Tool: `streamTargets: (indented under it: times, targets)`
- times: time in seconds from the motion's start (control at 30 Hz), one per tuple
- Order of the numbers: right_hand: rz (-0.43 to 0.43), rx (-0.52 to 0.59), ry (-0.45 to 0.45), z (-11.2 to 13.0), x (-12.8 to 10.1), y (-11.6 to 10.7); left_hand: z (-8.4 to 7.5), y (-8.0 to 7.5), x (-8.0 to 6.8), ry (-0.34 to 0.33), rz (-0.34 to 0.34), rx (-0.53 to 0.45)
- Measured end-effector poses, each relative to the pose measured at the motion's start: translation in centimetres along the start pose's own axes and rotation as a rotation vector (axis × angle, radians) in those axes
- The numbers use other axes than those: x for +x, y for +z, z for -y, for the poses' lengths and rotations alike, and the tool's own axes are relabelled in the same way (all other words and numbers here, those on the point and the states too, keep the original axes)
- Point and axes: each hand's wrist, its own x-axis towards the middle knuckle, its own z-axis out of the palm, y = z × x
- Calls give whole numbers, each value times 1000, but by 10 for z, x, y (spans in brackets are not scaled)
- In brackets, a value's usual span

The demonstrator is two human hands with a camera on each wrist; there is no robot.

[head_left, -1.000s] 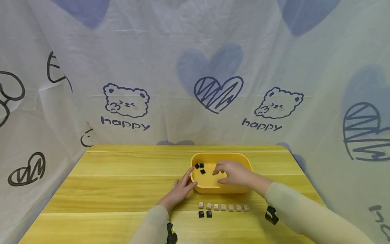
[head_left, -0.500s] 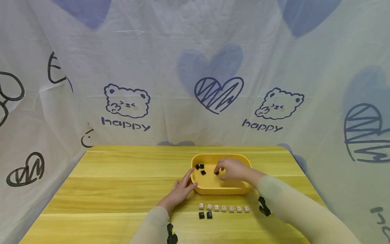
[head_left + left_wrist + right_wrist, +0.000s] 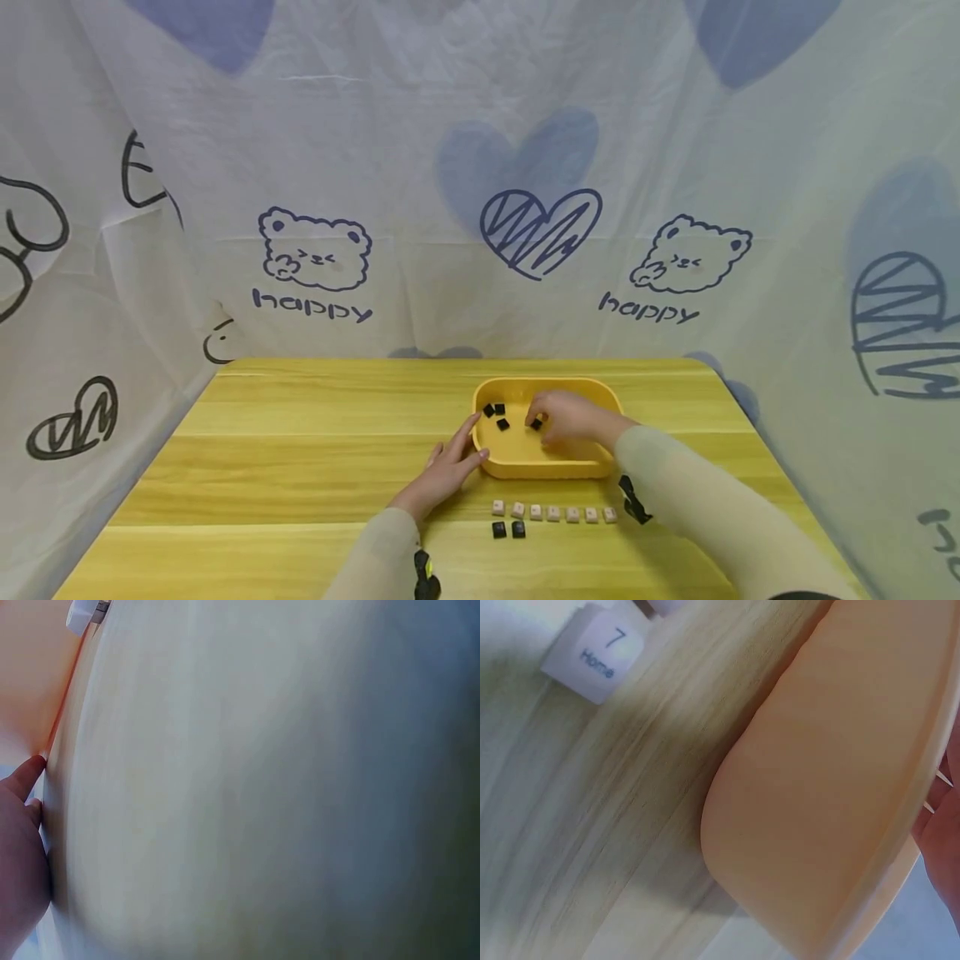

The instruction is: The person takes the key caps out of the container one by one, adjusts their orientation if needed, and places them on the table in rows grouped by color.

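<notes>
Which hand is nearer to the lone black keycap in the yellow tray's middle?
Right. The right hand is inside the yellow tray, at the black keycap; the left hand is farther away, touching the tray's rim.

One black keycap [image 3: 536, 424] lies in the upright, round-cornered yellow tray [image 3: 543, 470], right of three loose black keycaps [image 3: 503, 424].

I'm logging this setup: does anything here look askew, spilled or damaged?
Nothing clearly stands out. The seven white keys form a nearly straight row, two black keys sit on its near side, and the yellow tray stands upright, with no visible spill or crack.
</notes>
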Motion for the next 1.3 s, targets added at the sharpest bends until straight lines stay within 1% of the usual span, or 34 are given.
streamTargets:
  times: [0.2,0.5,0.63,0.77,0.87,1.0,1.3]
  targets:
    - [5,-31,-23,-6,4,7,1,1,-1,-2,7,-1]
    - [20,-65,-84,-11,1,13,2,1,1,10,4,3]
    - [22,-36,-75,-12,-3,13,2,0,0,-19,4,-5]
    - [15,12,-49,-12,-9,10,1,0,0,-19,7,-5]
    - [-3,34,-58,-12,-14,8,3,0,1,-5,8,1]
    - [-37,34,-89,-11,-21,6,5,0,3,0,7,4]
    - [-152,-30,-157,-1,-37,-2,3,0,2,-2,0,8]
